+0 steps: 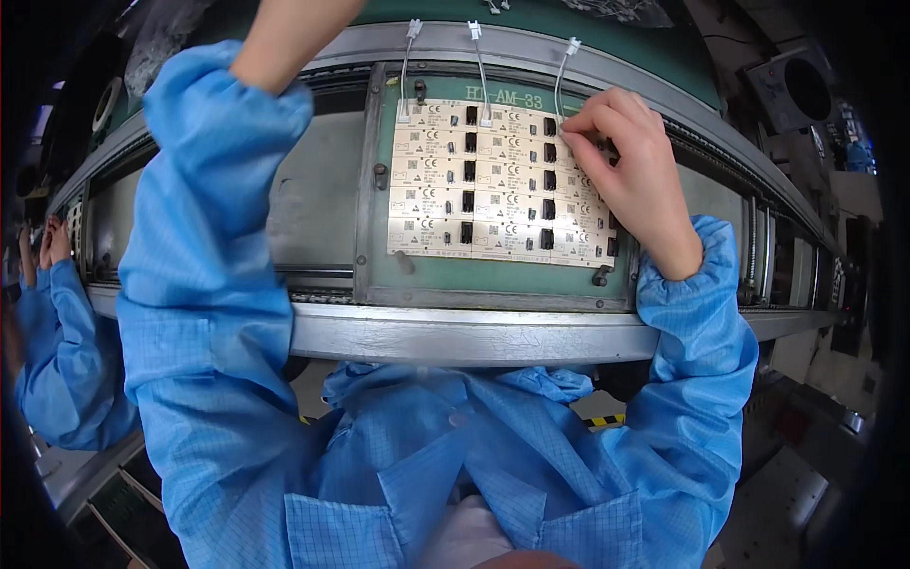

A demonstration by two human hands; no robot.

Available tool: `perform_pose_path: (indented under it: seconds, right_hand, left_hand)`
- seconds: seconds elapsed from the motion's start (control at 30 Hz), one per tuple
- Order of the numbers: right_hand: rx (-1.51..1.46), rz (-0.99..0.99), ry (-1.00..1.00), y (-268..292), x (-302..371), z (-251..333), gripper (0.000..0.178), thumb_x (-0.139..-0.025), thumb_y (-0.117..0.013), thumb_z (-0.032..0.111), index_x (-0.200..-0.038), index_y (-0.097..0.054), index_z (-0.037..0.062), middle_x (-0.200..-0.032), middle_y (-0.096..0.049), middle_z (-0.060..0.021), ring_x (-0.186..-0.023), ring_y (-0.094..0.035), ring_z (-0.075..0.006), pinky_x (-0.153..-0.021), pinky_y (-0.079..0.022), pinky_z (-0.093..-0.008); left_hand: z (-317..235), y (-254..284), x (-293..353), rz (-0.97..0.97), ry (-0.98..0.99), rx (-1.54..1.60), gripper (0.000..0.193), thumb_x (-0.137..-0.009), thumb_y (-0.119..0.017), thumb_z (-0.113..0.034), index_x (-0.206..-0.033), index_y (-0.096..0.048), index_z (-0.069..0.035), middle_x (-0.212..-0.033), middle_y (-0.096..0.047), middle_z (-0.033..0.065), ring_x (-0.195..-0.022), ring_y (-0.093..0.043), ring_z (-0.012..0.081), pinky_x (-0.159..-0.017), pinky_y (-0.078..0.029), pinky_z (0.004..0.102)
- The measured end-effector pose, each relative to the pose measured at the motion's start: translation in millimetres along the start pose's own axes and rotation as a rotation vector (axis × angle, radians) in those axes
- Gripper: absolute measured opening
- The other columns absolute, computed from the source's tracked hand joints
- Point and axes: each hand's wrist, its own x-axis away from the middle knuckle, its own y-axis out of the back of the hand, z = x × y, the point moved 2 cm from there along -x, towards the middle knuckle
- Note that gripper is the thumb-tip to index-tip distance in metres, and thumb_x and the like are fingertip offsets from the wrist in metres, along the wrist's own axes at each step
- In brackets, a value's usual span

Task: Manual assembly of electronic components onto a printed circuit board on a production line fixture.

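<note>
My right hand (pixel 626 156) is at the upper right of a cream circuit board panel (pixel 431 175), its thumb and index finger closed around the lower end of a connector cable (pixel 561 87). The cable's white plug reaches up over the far rail. Two similar cables, a left one (pixel 404 76) and a middle one (pixel 482 76), rise from the panel's top row. Black components stand in columns on the panel, which lies in a green carrier board (pixel 493 283). My left arm (pixel 294 38) stretches past the top edge, so its fingers are out of sight.
A metal rail (pixel 474 337) runs along the near side, with a far rail (pixel 436 38) parallel to it. More white connector cables (pixel 616 8) lie on the green surface beyond. Another person's blue sleeve (pixel 76 360) shows at far left. A dark boxy device (pixel 796 90) stands at upper right.
</note>
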Motion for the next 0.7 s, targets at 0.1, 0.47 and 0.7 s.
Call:
perform_pose_path:
  seconds: [0.1, 0.47, 0.7]
  right_hand:
    - [0.038, 0.031, 0.054, 1, -6, 7, 0.009, -0.086, -0.072, 0.004, -0.094, -0.068, 0.0031, -0.098, -0.062, -0.0055, -0.096, -0.059, -0.0265, -0.089, -0.043, -0.0375]
    - [0.075, 0.152, 0.108, 15, -5, 10, 0.012, -0.088, -0.068, 0.001, -0.100, -0.070, 0.0005, -0.102, -0.063, -0.0102, -0.100, -0.061, -0.0288, -0.088, -0.047, -0.0387]
    - [0.100, -0.144, 0.179, -27, -130, -16, 0.023, -0.087, -0.060, 0.006, -0.109, -0.065, 0.0009, -0.101, -0.070, -0.0234, -0.092, -0.068, -0.0423, -0.083, -0.055, -0.0474]
  left_hand:
    - [-1, 14, 15, -0.009, -0.032, 0.160, 0.009, -0.097, -0.068, -0.003, -0.101, -0.067, 0.004, -0.096, -0.074, 0.0086, -0.090, -0.070, 0.0114, -0.078, -0.054, 0.0239]
    - [-27, 7, 123, 0.156, -0.191, -0.699, 0.010, -0.086, -0.073, -0.014, -0.095, -0.068, -0.016, -0.095, -0.071, -0.0034, -0.098, -0.065, 0.0199, -0.094, -0.036, 0.0454]
    - [-26, -6, 131, 0.150, -0.218, -0.872, 0.009, -0.083, -0.076, -0.016, -0.090, -0.071, -0.015, -0.110, -0.068, -0.0061, -0.115, -0.056, 0.0241, -0.096, -0.036, 0.0483]
